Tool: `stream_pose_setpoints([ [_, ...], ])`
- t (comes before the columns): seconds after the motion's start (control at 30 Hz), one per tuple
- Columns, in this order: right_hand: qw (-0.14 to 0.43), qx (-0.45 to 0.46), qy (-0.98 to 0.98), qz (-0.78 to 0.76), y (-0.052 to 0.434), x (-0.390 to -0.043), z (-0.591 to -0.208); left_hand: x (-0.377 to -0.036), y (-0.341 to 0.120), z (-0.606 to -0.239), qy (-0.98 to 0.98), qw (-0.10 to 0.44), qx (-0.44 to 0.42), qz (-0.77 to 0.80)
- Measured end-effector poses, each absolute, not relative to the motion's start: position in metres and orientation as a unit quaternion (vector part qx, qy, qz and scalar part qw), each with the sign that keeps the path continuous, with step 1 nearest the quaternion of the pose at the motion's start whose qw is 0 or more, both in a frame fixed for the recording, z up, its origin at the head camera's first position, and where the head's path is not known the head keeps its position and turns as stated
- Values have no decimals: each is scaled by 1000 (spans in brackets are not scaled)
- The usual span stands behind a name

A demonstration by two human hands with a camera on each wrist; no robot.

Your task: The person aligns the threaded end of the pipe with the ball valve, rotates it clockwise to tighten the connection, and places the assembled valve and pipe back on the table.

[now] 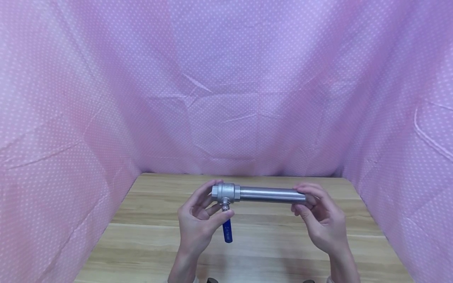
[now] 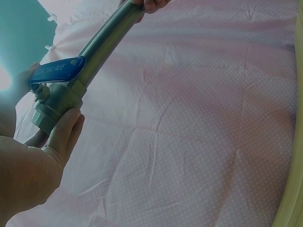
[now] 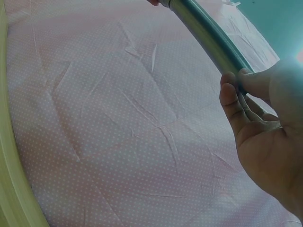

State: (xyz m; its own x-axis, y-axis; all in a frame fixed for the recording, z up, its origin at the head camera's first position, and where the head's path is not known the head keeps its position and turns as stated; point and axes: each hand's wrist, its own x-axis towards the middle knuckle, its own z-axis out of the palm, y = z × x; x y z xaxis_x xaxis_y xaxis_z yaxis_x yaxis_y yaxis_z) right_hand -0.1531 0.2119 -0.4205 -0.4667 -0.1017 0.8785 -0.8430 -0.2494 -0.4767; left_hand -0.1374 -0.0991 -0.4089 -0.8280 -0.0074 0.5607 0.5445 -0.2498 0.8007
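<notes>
A silver ball valve (image 1: 227, 192) with a blue lever handle (image 1: 227, 232) is joined at its right end to a smooth metal pipe (image 1: 269, 194). The two lie in one line, held level above the table in the head view. My left hand (image 1: 198, 220) grips the valve body, its thumb at the lever and its fingers behind. In the left wrist view the lever (image 2: 59, 70) lies along the valve, and fingertips press the hexagonal body (image 2: 54, 106). My right hand (image 1: 325, 222) pinches the pipe's far end between thumb and fingers, covering that end.
Below the hands is a wooden table (image 1: 148, 243). Pink dotted cloth (image 1: 226, 125) hangs around its back and both sides. Two small dark objects, one of them a dark rounded piece (image 1: 212, 280), show at the bottom edge of the head view.
</notes>
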Motion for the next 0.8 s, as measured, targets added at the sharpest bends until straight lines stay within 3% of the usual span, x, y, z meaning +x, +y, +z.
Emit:
stream_pose_setpoints([
  [0.4,319,390,-600,622,215,-153,-424,-136,-99,-409,-587,183,-232,-754],
  [0.8,289,412,-570,649,215,-153,-423,-136,-98,-409,-589,185,-229,-752],
])
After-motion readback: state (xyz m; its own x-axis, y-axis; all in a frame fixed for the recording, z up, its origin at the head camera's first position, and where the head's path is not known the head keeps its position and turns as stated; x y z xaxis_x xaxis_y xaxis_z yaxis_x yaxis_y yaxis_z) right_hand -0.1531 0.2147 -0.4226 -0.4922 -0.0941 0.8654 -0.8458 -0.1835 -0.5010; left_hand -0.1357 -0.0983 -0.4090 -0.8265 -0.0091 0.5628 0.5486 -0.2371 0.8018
